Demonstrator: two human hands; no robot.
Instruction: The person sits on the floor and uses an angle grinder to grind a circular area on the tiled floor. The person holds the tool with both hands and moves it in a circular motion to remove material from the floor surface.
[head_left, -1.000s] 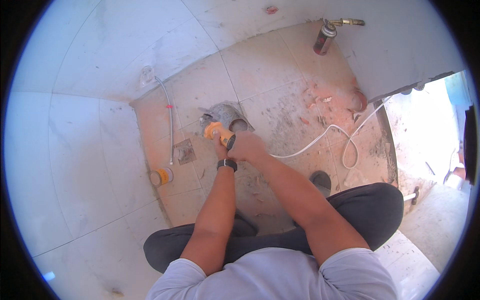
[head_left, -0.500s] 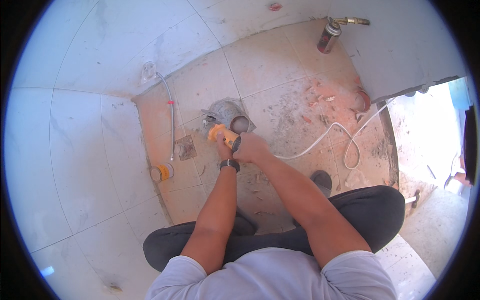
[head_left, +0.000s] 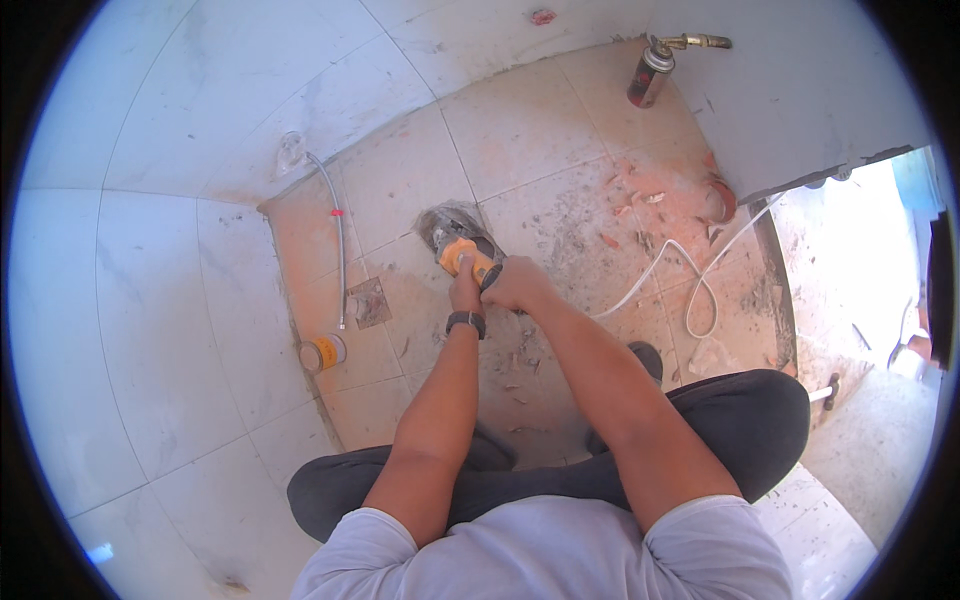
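An orange-yellow angle grinder point(head_left: 461, 254) is held in both hands above the floor. My left hand point(head_left: 466, 290), with a dark watch on its wrist, grips the tool's body near its head. Closed round its rear end is my right hand point(head_left: 521, 285). Under the grinder's head lies a rough grey cement patch point(head_left: 446, 215) in the tiled floor. The round pipe opening beside the patch is mostly covered by the tool. I cannot make out the grinder's disc against the grey.
A white cord point(head_left: 690, 285) loops across the floor at right. Reddish shards point(head_left: 628, 205) lie beyond it. A gas torch canister point(head_left: 650, 77) stands at the back right. At left are a yellow-labelled can point(head_left: 322, 353), a flexible hose point(head_left: 340, 240) and a square floor recess point(head_left: 368, 302).
Both hands and the grinder have shifted slightly right. The tool's head now covers more of the pipe opening, and more of the grey patch's left side shows. The view has moved a little.
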